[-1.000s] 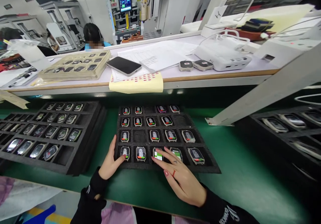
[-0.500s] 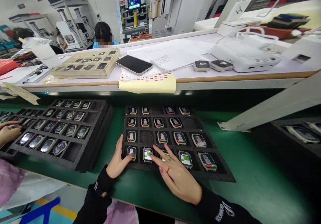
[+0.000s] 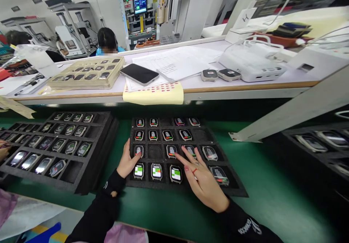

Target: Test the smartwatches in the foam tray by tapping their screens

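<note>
A black foam tray (image 3: 155, 165) holds rows of smartwatches in square pockets. My left hand (image 3: 128, 163) is open at the tray's left edge, its thumb on the screen of a smartwatch (image 3: 138, 150) in the second row from the front. With fingers spread, my right hand (image 3: 204, 183) reaches over the tray. Its index fingertip touches another smartwatch (image 3: 171, 150) in that row, past a vacant pocket. Along the front row, a left smartwatch (image 3: 139, 170), a middle smartwatch (image 3: 156, 171) and a third smartwatch (image 3: 176, 173) show green and white screens. My right hand partly hides the watches beneath it.
Stacked foam trays (image 3: 94, 152) with more watches stand to the left, near a co-worker's hand (image 3: 4, 146). A slanted metal post (image 3: 289, 108) and another watch tray (image 3: 297, 163) are at the right. The shelf above carries a phone (image 3: 139, 74), papers (image 3: 182, 62) and a white charger box (image 3: 256, 67).
Both hands have moved from the front row to the second row. The leftmost front watch has switched from a dark list to a green and white screen. The camera view has shifted slightly.
</note>
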The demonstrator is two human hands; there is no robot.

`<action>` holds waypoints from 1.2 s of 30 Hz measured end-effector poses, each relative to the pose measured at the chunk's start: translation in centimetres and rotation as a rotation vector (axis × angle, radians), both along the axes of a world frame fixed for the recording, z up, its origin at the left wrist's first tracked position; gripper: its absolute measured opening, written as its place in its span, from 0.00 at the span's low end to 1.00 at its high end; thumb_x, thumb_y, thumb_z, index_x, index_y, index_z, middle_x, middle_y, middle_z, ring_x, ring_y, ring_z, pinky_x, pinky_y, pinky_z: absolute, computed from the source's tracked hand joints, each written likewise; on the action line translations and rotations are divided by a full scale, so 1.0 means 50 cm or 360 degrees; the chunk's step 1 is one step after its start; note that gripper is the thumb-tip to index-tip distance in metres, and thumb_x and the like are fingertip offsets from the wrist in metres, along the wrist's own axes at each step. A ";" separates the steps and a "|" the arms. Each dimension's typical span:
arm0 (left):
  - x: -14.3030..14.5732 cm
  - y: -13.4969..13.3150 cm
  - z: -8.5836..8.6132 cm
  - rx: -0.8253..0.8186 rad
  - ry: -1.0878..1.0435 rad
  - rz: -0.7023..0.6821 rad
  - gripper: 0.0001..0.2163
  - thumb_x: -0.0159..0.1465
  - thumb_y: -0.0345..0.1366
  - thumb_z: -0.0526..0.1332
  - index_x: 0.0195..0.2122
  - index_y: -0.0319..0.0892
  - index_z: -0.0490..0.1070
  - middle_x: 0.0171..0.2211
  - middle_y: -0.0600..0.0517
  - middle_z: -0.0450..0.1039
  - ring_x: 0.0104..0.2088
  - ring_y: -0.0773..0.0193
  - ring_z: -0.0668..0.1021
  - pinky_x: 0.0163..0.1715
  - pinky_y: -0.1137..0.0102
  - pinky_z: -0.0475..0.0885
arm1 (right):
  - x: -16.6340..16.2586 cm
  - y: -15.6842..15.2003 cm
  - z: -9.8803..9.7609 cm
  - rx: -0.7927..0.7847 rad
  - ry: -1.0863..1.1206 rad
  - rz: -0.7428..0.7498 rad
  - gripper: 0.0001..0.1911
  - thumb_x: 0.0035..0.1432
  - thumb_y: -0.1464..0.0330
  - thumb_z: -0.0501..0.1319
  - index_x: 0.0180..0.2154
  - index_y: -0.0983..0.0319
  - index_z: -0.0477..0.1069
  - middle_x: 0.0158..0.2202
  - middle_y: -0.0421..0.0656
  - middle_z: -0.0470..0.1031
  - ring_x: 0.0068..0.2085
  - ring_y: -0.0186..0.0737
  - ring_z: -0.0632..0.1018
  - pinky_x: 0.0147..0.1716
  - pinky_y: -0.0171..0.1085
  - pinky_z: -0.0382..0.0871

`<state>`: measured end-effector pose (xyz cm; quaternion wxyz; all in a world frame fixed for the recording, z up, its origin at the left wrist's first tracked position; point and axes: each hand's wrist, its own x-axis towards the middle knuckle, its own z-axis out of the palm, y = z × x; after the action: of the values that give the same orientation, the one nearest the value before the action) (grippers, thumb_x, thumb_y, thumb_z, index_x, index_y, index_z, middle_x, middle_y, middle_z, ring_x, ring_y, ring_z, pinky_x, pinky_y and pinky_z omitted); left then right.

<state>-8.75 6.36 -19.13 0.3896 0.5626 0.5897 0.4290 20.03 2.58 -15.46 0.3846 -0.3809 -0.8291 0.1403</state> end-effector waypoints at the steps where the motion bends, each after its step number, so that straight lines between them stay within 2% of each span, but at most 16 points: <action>1: 0.000 0.000 0.001 0.0007 0.0008 -0.0009 0.39 0.59 0.43 0.64 0.67 0.39 0.48 0.67 0.41 0.49 0.68 0.53 0.52 0.68 0.58 0.43 | 0.003 0.002 0.000 -0.0004 0.0005 -0.0026 0.25 0.72 0.74 0.44 0.68 0.59 0.51 0.59 0.47 0.67 0.65 0.51 0.58 0.64 0.64 0.46; 8: -0.013 -0.006 -0.004 -0.0030 -0.0035 -0.0083 0.37 0.62 0.42 0.60 0.68 0.40 0.44 0.69 0.43 0.45 0.68 0.53 0.51 0.67 0.57 0.46 | 0.008 0.007 -0.005 -0.0091 -0.0036 -0.0087 0.24 0.73 0.73 0.43 0.68 0.59 0.51 0.60 0.47 0.66 0.66 0.50 0.56 0.64 0.64 0.47; 15: -0.019 -0.007 -0.001 -0.0070 -0.0096 -0.0121 0.37 0.61 0.38 0.60 0.68 0.44 0.44 0.69 0.46 0.45 0.68 0.52 0.51 0.68 0.56 0.46 | -0.002 0.010 -0.002 -0.0258 -0.0331 -0.0006 0.23 0.74 0.71 0.42 0.66 0.69 0.54 0.56 0.52 0.71 0.68 0.49 0.50 0.64 0.64 0.48; 20: -0.020 -0.006 0.004 -0.0078 -0.0147 -0.0135 0.36 0.61 0.37 0.60 0.68 0.45 0.45 0.69 0.48 0.46 0.68 0.52 0.51 0.68 0.57 0.46 | 0.017 0.014 -0.007 -0.0207 -0.0163 -0.0141 0.23 0.74 0.70 0.41 0.65 0.68 0.56 0.59 0.52 0.67 0.67 0.50 0.53 0.65 0.64 0.46; 30: -0.018 -0.007 0.010 -0.0095 -0.0141 -0.0157 0.38 0.60 0.39 0.61 0.69 0.42 0.44 0.70 0.46 0.45 0.69 0.53 0.50 0.68 0.58 0.46 | 0.047 0.009 -0.017 -0.0175 0.0036 -0.0266 0.21 0.74 0.70 0.43 0.64 0.63 0.59 0.58 0.49 0.68 0.66 0.51 0.57 0.65 0.64 0.44; 36: -0.013 -0.005 0.015 -0.0084 -0.0166 -0.0068 0.34 0.62 0.41 0.61 0.67 0.44 0.49 0.69 0.47 0.48 0.68 0.53 0.52 0.67 0.58 0.48 | 0.059 0.012 -0.007 -0.0104 0.0079 -0.0318 0.20 0.73 0.71 0.44 0.62 0.62 0.62 0.58 0.47 0.69 0.65 0.51 0.59 0.65 0.64 0.44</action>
<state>-9.39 6.10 -18.36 0.4434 0.5416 0.5675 0.4336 22.97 3.16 -15.83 0.4046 -0.4703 -0.7721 0.1375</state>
